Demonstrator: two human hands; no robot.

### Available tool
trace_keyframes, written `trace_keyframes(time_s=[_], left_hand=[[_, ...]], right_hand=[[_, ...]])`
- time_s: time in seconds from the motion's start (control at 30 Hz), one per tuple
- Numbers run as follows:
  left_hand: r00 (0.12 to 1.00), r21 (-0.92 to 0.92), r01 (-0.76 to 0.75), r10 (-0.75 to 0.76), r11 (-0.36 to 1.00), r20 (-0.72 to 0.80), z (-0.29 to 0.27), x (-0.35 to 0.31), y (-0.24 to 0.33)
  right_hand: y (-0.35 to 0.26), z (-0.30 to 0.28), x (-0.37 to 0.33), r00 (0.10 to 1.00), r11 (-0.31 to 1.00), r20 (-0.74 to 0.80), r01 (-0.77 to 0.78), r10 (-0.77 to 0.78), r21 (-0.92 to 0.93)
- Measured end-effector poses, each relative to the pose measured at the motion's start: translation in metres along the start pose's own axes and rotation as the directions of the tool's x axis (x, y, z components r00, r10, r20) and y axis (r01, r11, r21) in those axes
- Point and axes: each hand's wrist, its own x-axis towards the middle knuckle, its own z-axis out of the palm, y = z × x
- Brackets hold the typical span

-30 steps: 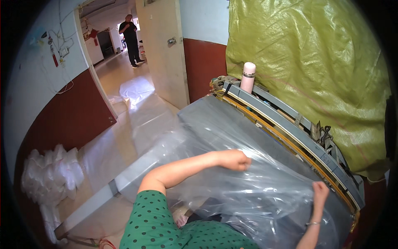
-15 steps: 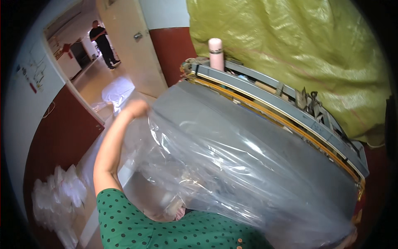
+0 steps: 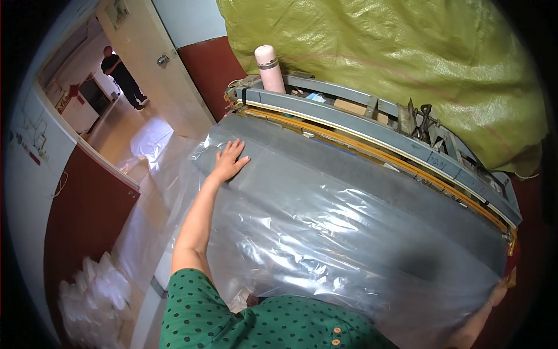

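A wide sheet of clear plastic film point(image 3: 325, 232) lies over the grey flat bed of a machine point(image 3: 372, 168), wrinkled and shiny toward my body. My left hand point(image 3: 231, 163) rests flat on the film near the bed's far left corner, fingers spread. At the bed's right end, my right hand point(image 3: 498, 292) is closed at the film's right edge; its fingers show only in part. On the left, the film hangs past the bed toward the floor.
Along the bed's far side run an orange-yellow bar point(image 3: 372, 156) and a grey metal frame point(image 3: 349, 119) holding scissors point(image 3: 423, 119) and a pink bottle point(image 3: 269, 70). A yellow-green sheet point(image 3: 372, 52) hangs behind. Bundled clear plastic point(image 3: 96, 299) lies lower left. A person point(image 3: 123, 78) stands beyond the open door point(image 3: 157, 64).
My left hand has come down from a raised, closed pose and opened flat on the film. The film now lies flatter and farther across the bed. My right hand has moved up along the right edge.
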Motion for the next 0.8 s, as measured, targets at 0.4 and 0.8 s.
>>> trace_keyframes(time_s=[0.4, 0.8], left_hand=[[0.934, -0.035, 0.356, -0.356, 0.934, 0.02, -0.015, 0.033, 0.035], [0.978, 0.133, -0.209, 0.211, 0.969, -0.002, -0.016, 0.055, 0.047]], right_hand=[[-0.052, -0.014, -0.033, 0.991, 0.993, -0.064, -0.12, 0.119, -0.005], [0.011, -0.037, 0.001, 0.932, 0.79, -0.25, -0.059, 0.263, 0.61]])
